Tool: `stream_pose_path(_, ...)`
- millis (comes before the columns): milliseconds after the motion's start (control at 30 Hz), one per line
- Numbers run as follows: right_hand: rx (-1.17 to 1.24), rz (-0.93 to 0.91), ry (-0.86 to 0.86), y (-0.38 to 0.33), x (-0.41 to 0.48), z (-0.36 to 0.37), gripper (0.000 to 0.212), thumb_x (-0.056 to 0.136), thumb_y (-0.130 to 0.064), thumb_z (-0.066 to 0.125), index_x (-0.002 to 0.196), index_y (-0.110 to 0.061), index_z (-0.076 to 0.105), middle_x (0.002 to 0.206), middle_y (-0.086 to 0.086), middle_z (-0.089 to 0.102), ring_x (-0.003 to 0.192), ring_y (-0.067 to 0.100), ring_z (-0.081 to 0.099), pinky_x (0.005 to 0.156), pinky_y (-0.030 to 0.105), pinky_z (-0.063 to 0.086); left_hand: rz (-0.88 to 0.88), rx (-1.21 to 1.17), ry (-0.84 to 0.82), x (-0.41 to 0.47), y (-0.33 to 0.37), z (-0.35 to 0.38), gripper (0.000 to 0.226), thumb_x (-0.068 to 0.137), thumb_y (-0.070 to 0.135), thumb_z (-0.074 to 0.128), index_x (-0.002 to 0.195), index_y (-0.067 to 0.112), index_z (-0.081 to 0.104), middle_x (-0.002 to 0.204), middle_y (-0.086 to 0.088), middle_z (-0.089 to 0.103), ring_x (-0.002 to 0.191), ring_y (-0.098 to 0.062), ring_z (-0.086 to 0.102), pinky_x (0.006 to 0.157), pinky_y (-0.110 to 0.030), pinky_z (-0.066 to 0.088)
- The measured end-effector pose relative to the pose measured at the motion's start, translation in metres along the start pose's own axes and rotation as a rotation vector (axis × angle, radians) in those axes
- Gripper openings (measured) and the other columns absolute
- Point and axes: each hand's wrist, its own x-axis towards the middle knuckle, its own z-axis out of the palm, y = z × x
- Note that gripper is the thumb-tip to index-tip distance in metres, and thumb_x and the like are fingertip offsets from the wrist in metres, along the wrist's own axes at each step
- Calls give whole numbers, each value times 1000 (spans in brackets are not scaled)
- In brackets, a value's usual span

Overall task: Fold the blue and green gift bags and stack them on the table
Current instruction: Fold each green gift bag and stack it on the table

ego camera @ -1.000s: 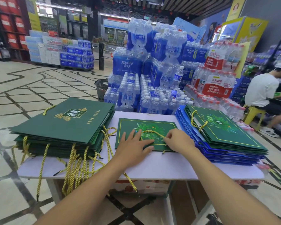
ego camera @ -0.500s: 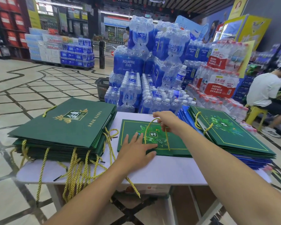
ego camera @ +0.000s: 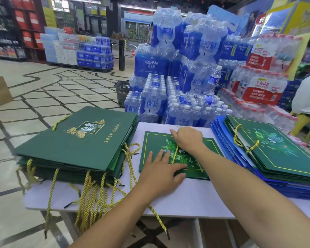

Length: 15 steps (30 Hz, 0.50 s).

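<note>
A flat green gift bag (ego camera: 154, 149) with a leaf print lies in the middle of the white table (ego camera: 177, 199). My left hand (ego camera: 161, 174) presses flat on its near edge, fingers spread. My right hand (ego camera: 188, 137) sits over the far part of the bag, fingers curled round its gold rope handle (ego camera: 174, 154), which runs back toward me. A stack of large flat green bags (ego camera: 82, 140) fills the table's left side. At the right is a stack of blue bags (ego camera: 227, 151) topped with green ones (ego camera: 276, 151).
Gold rope handles (ego camera: 89, 197) hang over the table's front edge at the left. Behind the table rise shrink-wrapped packs of bottled water (ego camera: 177, 77). A person in a white shirt (ego camera: 306, 93) sits at the far right on a yellow stool. Tiled floor spreads to the left.
My right hand went from the bag's near edge to its far part, pulling the gold handle across the bag. The left hand stayed pressed on the bag.
</note>
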Motion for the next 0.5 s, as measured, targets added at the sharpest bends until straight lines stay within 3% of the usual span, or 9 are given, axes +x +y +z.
stream_pose_path(200, 127, 5, -56, 12, -5, -16, 52, 105, -52, 33, 76, -17, 59, 79, 3, 61, 83, 30, 64, 65, 35, 40, 1, -34, -4, -2, -2, -3, 53, 98, 70, 32, 150, 62, 28, 172, -7, 12, 160, -26, 1, 126, -56, -3)
stream_pose_path(300, 179, -62, -141, 28, -21, -29, 36, 100, -49, 43, 101, -22, 67, 105, 1, 67, 95, 26, 64, 74, 37, 49, -2, -75, 3, 0, -4, -5, 55, 96, 73, 38, 149, 60, 33, 172, -4, 16, 159, -24, 5, 127, -55, 0)
stream_pose_path(367, 204, -127, -218, 38, -45, -38, 41, 98, -53, 49, 125, -25, 64, 125, 1, 60, 109, 24, 62, 87, 41, 52, 2, -79, -14, 2, -5, -9, 57, 95, 73, 41, 150, 59, 34, 172, -4, 17, 159, -24, 6, 126, -56, 2)
stream_pose_path(500, 344, -337, -305, 56, -103, -55, 51, 94, -56, 58, 137, -29, 59, 133, -4, 58, 121, 15, 55, 103, 36, 45, 30, -37, -88, 7, -7, -19, 59, 97, 71, 42, 152, 56, 31, 172, -6, 16, 159, -26, 9, 126, -57, 6)
